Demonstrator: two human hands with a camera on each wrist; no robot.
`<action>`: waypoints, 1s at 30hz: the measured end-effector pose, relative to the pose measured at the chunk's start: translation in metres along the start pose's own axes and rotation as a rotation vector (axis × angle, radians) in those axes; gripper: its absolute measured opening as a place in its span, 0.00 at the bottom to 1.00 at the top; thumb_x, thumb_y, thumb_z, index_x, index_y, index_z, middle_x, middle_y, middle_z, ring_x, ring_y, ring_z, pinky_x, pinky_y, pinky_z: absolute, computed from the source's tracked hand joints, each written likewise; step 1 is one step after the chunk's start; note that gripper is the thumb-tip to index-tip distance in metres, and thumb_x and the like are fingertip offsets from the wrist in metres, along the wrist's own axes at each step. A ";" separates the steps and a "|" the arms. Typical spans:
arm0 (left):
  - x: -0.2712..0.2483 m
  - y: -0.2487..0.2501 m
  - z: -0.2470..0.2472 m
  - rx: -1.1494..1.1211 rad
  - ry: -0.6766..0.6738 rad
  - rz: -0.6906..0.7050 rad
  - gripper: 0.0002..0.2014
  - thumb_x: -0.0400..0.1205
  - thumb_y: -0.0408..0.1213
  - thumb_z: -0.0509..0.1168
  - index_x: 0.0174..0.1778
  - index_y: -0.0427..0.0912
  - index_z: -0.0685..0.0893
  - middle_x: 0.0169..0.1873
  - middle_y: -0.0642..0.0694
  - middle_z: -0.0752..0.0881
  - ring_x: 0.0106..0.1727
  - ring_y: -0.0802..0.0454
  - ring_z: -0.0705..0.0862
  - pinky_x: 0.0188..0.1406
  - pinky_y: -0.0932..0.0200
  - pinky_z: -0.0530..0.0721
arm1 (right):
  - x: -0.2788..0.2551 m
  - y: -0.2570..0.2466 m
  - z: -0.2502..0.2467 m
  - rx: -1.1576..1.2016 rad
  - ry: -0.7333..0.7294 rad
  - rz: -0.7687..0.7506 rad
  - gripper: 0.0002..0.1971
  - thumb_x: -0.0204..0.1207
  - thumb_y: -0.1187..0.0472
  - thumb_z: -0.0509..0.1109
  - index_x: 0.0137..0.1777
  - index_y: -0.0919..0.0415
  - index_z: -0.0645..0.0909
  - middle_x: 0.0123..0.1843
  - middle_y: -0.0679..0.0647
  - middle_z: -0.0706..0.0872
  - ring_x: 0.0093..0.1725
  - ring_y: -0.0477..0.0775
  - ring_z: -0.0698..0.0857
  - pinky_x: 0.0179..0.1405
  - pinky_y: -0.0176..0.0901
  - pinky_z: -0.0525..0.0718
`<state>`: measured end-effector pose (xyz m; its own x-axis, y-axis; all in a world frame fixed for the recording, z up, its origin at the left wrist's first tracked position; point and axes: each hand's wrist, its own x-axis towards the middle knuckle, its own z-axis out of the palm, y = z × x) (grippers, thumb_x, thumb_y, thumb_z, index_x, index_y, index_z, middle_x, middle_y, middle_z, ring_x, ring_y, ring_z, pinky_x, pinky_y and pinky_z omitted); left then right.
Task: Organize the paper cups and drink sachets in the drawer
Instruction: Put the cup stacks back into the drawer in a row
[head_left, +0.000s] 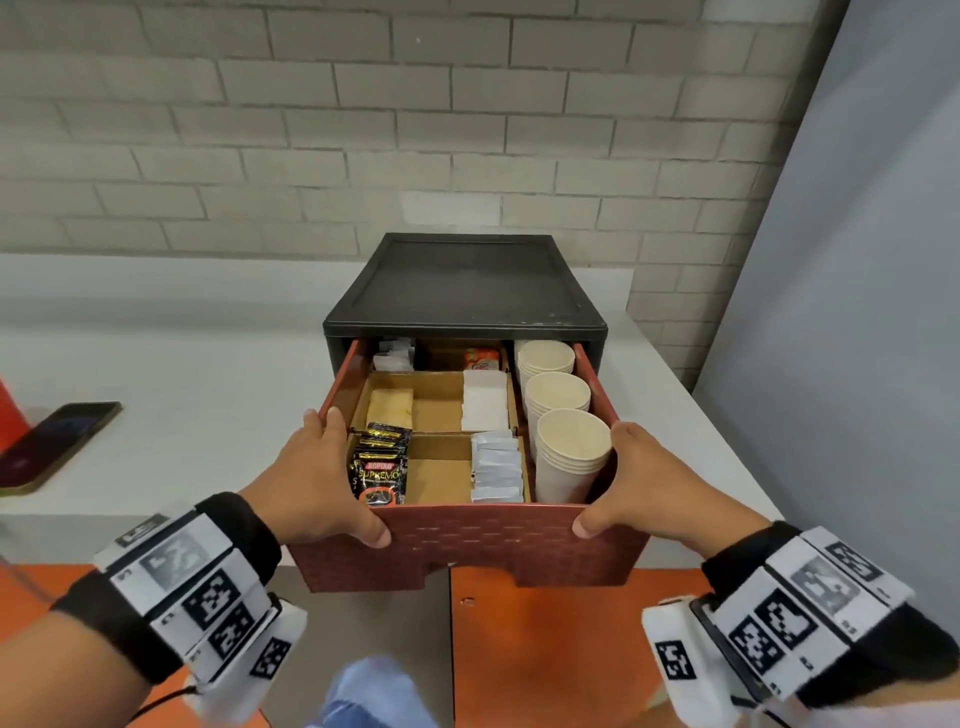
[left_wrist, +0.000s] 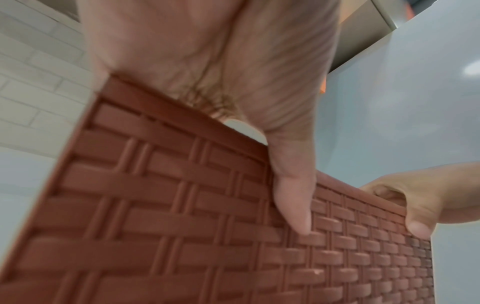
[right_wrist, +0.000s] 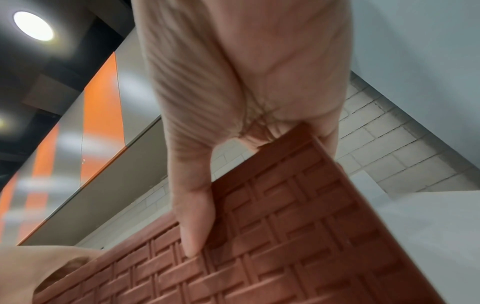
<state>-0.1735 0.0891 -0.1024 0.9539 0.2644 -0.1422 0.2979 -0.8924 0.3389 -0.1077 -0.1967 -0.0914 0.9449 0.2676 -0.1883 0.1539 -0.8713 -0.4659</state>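
Note:
A reddish-brown woven-pattern drawer (head_left: 467, 540) is pulled out of a black cabinet (head_left: 462, 280). My left hand (head_left: 322, 478) grips its front left corner, with the thumb (left_wrist: 293, 195) on the front panel (left_wrist: 182, 226). My right hand (head_left: 639, 483) grips the front right corner (right_wrist: 311, 236) the same way. Three stacks of paper cups (head_left: 571, 452) line the drawer's right side. Cardboard dividers hold black coffee sachets (head_left: 379, 462), white sachets (head_left: 496, 467), white packets (head_left: 484, 400) and tan packets (head_left: 389, 408). More sachets (head_left: 392, 353) and an orange packet (head_left: 480, 358) sit at the back.
The cabinet stands on a pale grey counter (head_left: 208, 395) against a brick wall. A phone (head_left: 52, 441) lies at the counter's left. Orange cupboard fronts (head_left: 561, 649) are below the counter edge. A grey wall panel (head_left: 857, 312) rises at the right.

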 end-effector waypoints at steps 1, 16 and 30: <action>0.004 0.001 -0.001 0.001 0.002 0.002 0.72 0.47 0.57 0.84 0.81 0.37 0.49 0.75 0.39 0.60 0.75 0.42 0.66 0.70 0.49 0.76 | 0.004 0.000 -0.001 0.000 0.000 -0.002 0.49 0.54 0.52 0.84 0.73 0.63 0.63 0.67 0.53 0.70 0.57 0.49 0.73 0.30 0.29 0.69; 0.058 0.010 -0.017 -0.099 0.115 0.072 0.73 0.54 0.52 0.85 0.83 0.50 0.35 0.82 0.48 0.31 0.84 0.45 0.40 0.80 0.50 0.53 | 0.070 -0.015 -0.024 -0.008 -0.009 -0.015 0.60 0.57 0.54 0.84 0.83 0.61 0.49 0.82 0.49 0.53 0.77 0.57 0.64 0.68 0.47 0.76; 0.109 0.014 -0.020 -0.069 0.207 0.135 0.66 0.60 0.55 0.81 0.83 0.50 0.40 0.82 0.48 0.33 0.82 0.45 0.30 0.81 0.44 0.46 | 0.127 -0.026 -0.030 -0.179 0.077 0.018 0.67 0.57 0.52 0.84 0.82 0.43 0.33 0.82 0.48 0.26 0.81 0.62 0.30 0.79 0.62 0.54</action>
<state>-0.0646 0.1132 -0.0947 0.9703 0.2203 0.1000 0.1625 -0.8997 0.4052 0.0174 -0.1524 -0.0769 0.9662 0.2255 -0.1252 0.1796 -0.9366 -0.3008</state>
